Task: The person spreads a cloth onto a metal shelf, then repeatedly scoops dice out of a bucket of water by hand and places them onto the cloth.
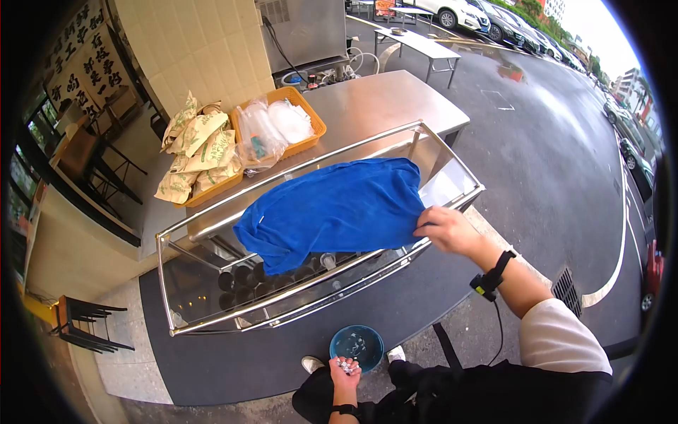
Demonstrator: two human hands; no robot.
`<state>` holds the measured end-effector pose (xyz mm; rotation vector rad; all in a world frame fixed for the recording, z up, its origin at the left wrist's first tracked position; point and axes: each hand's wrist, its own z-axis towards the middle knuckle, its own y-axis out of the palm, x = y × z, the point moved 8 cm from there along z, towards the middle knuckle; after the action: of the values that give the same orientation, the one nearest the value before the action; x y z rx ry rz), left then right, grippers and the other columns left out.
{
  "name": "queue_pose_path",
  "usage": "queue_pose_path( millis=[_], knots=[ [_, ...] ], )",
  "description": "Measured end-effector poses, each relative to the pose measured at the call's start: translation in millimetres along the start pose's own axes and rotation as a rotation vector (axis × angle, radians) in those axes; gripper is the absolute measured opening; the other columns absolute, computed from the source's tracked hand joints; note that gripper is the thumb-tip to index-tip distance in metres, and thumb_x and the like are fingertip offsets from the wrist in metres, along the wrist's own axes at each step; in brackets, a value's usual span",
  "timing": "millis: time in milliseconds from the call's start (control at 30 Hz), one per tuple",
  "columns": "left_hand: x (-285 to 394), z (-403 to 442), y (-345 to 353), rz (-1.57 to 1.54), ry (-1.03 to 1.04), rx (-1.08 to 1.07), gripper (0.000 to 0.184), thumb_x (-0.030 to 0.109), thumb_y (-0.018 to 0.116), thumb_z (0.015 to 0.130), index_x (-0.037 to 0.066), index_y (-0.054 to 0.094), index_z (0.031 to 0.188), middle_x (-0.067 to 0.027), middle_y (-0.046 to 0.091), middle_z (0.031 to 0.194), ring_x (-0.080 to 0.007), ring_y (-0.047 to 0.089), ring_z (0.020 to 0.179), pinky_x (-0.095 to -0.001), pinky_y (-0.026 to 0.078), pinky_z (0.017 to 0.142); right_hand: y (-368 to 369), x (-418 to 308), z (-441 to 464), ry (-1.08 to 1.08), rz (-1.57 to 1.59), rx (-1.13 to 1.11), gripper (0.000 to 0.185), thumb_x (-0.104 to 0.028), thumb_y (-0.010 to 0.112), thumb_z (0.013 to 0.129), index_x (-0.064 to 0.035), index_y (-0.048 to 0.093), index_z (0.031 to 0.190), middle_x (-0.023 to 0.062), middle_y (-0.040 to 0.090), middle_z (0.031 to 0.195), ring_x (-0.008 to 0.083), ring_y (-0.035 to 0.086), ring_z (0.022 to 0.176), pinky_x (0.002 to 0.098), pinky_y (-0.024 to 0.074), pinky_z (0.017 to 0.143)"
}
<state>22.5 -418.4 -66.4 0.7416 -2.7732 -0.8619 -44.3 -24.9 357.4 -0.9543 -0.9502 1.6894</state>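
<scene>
A blue cloth (339,205) lies draped across the top of a metal-framed cart (169,283). At its right end, my right hand (446,229) is closed on the cloth's edge, fingers pinched together. My left hand (345,373) is low in front of me, palm up with curled fingers, holding small white pieces (347,366) whose kind I cannot make out. Right beside it on the ground stands a blue basin (374,348) with some whitish bits inside. Below the cloth, several dark round containers (244,274) show inside the cart, partly hidden.
Behind the cart stands a steel table (381,99). On it are an orange basket (319,131) with clear plastic packs and a pile of brown paper packets (205,145). A folding table (417,44) and parked cars stand farther back. Stacked stools (85,325) are at left.
</scene>
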Motion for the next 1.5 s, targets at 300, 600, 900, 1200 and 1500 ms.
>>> queue_pose_path(
  millis=[300,600,900,1200,1500],
  knots=[
    [8,-9,2,0.008,-0.013,-0.044,0.032,0.038,0.056,0.091,0.017,0.047,0.068,0.0002,0.043,0.066,-0.0142,0.041,0.055,-0.0259,0.028,0.042,-53,27,-14,0.406,-0.126,0.194,0.031,-0.014,0.068,0.082,-0.0077,0.068,0.113,0.0119,0.062,0.12,0.0319,0.056,0.118,0.0414,0.0469,0.1],
    [5,-59,96,0.025,-0.072,-0.228,0.035,0.037,0.059,0.089,0.016,0.047,0.064,0.0012,0.044,0.064,-0.012,0.041,0.055,-0.0237,0.028,0.041,0,48,-36,0.731,-0.226,0.168,0.03,-0.027,0.074,0.085,-0.0058,0.062,0.102,0.0139,0.058,0.104,0.0336,0.055,0.105,0.0426,0.0446,0.092],
    [29,-169,360,0.168,-0.127,-0.738,0.036,0.036,0.051,0.097,0.012,0.05,0.07,0.0015,0.043,0.065,-0.0095,0.04,0.057,-0.0209,0.029,0.04,-10,36,-63,0.776,-0.128,0.296,0.04,-0.03,0.076,0.082,-0.005,0.064,0.11,0.013,0.059,0.113,0.0325,0.055,0.11,0.0435,0.0461,0.093],
    [11,-164,310,0.138,-0.131,-0.619,0.035,0.035,0.054,0.094,0.013,0.048,0.068,0.0022,0.042,0.065,-0.0092,0.04,0.056,-0.0207,0.028,0.039,0,117,-18,1.06,0.559,0.452,0.026,-0.017,0.069,0.078,-0.001,0.062,0.096,0.0192,0.07,0.085,0.0299,0.071,0.087,0.0381,0.0529,0.076],
    [6,-104,172,-0.037,-0.162,-0.432,0.031,0.036,0.06,0.087,0.014,0.05,0.066,0.0022,0.042,0.065,-0.0117,0.043,0.059,-0.0232,0.03,0.041,94,-175,169,-0.069,0.427,-0.124,0.026,-0.008,0.066,0.076,-0.0067,0.056,0.1,0.016,0.066,0.098,0.0371,0.066,0.095,0.045,0.0541,0.083]
  ],
)
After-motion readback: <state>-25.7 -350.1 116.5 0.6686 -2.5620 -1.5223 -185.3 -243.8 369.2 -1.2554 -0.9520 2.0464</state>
